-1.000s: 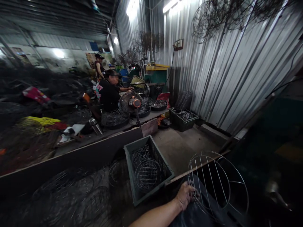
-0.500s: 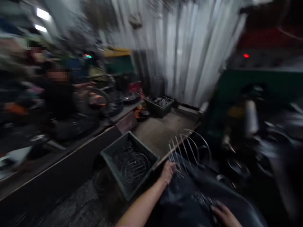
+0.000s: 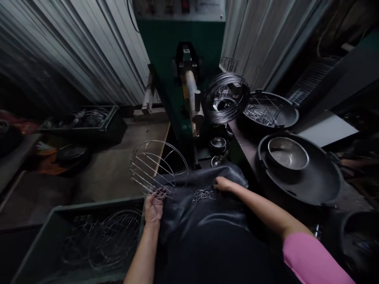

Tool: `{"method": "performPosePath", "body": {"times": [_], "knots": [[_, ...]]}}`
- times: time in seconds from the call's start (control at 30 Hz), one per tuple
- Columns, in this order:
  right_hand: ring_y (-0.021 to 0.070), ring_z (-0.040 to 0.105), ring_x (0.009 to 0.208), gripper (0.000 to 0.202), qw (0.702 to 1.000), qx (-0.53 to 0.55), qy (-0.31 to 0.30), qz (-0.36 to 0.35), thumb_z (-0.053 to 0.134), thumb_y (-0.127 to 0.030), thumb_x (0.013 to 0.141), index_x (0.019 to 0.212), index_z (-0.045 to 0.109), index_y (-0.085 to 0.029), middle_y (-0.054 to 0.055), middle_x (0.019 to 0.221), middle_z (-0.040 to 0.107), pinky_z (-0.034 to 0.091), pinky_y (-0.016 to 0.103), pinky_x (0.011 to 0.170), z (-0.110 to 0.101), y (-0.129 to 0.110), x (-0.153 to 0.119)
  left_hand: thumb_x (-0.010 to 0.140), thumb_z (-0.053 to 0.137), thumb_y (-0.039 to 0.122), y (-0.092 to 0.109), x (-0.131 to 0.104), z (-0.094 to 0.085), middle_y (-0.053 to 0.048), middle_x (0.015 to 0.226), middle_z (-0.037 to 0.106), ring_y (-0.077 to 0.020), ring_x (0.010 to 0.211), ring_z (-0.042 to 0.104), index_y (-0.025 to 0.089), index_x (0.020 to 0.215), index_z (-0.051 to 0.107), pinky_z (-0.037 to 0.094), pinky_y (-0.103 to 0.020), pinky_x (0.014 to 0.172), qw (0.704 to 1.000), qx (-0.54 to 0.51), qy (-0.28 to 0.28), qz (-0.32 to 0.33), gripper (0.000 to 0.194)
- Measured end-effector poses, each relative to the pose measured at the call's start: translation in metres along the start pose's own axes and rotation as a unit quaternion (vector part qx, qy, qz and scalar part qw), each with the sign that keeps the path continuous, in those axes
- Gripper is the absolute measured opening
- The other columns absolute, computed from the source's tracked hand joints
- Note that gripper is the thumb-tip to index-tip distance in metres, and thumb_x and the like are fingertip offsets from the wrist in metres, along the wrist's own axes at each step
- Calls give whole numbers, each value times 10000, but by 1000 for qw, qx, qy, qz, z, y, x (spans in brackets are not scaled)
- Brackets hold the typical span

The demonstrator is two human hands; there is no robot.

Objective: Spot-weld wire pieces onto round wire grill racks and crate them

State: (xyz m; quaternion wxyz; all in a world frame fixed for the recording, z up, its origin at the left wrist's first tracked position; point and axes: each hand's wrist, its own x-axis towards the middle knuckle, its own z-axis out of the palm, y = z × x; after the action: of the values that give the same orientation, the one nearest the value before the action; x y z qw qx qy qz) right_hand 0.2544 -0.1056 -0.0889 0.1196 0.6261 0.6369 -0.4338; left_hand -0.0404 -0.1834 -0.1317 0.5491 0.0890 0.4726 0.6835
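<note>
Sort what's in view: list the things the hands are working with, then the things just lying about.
In hand:
left hand holding the round wire grill
right hand at the small wire pieces on the dark cloth

Lying about:
wire coil
steel bowl
green crate of grills
green machine

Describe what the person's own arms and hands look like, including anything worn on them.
Both hands are bare, with no gloves. The left hand and its forearm are uncovered, no sleeve in view. The right hand is bare too, with a pink sleeve covering the upper arm.
</note>
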Motion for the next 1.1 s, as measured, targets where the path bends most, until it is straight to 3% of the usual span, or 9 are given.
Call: {"method": "performPosePath", "body": {"times": [0.1,0.2,0.33,0.43,0.6,0.73,0.8,0.93,1.1], "knots": [[327,604,980,146,999,-31,7,-2,624,5,640,584,579,-122,152,822,675,475,325,768,7,-12,15,569,667,315,1,0,2,-24,748,656,-188,770,620,184,860,585,449,-348,802,1000,7,5,6,329],[335,605,975,162,1000,-30,-5,-2,627,15,634,567,572,-123,152,793,674,480,327,761,8,-15,22,567,669,325,1,0,1,-19,740,657,-184,776,623,190,866,588,450,-344,800,1000,12,11,9,338],[199,657,719,100,999,17,-39,-9,575,-84,758,668,584,-125,88,745,677,481,220,555,-2,-1,15,561,673,317,2,-1,-1,-8,738,663,-177,746,629,196,856,594,468,-324,757,1000,4,21,1,328],[91,597,544,110,991,112,-61,-29,488,-136,839,765,568,-132,44,783,677,413,152,431,-8,17,2,562,673,305,1,0,-3,-16,766,666,-183,755,631,192,857,593,472,-322,747,1000,0,18,-12,326],[45,512,432,67,952,300,-35,-51,466,-105,821,782,506,-140,-6,701,629,334,131,366,-13,40,-20,571,667,320,0,2,-5,-19,781,660,-187,764,627,190,862,587,468,-345,767,1000,12,14,-5,329],[73,524,438,85,981,181,19,-63,465,-116,826,873,529,-146,-17,673,612,355,162,403,-10,45,-32,563,666,311,3,-2,-2,-10,770,660,-191,779,626,199,857,590,463,-355,790,1000,20,13,-4,324],[116,591,562,81,993,61,44,-96,506,-122,812,872,556,-144,16,727,636,402,188,498,-5,43,-35,560,666,310,4,-5,-1,-6,772,662,-189,783,626,201,847,589,461,-352,794,1000,17,11,1,316],[212,629,842,117,981,-131,59,-130,528,-106,803,900,590,-128,101,857,672,424,242,678,4,38,-39,556,677,303,4,-7,1,3,752,663,-184,766,628,200,846,579,459,-346,783,1000,17,6,6,323],[222,623,929,203,977,-119,71,-161,472,-123,809,970,596,-127,128,984,671,446,274,779,-5,40,-40,545,700,309,-1,-5,8,-7,758,661,-180,745,632,189,893,564,461,-340,762,1000,6,5,3,392]]}}
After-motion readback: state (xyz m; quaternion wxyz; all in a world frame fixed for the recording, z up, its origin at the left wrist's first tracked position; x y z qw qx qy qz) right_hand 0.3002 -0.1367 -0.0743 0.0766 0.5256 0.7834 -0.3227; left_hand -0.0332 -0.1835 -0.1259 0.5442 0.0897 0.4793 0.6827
